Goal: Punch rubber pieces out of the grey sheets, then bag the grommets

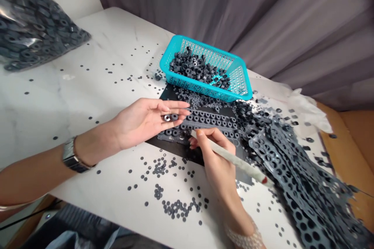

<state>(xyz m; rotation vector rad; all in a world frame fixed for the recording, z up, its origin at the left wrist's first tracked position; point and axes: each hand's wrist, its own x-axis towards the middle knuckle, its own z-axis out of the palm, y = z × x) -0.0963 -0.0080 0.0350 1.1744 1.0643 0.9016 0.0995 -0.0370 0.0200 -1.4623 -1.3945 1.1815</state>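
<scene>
My left hand (143, 122) is palm up with its fingers stretched out over the sheet of rings. Two small grey rubber rings (170, 117) show at its fingers; whether they lie on the fingers or behind them I cannot tell. My right hand (217, 159) is closed in a pen-like grip around a whitish stick-like tool (239, 161) with a red mark near its rear end. Its working tip is hidden by the fingers. Beneath both hands lies a grey rubber sheet (212, 124) with rows of round rings, on a black mat (191, 156).
A turquoise basket (204, 88) of grey rings stands behind the mat. Punched-out rubber sheets (298, 179) are heaped at the right. A clear bag (35, 27) of rings sits at the upper left. Small grey discs (178, 208) are scattered over the white table (117, 198).
</scene>
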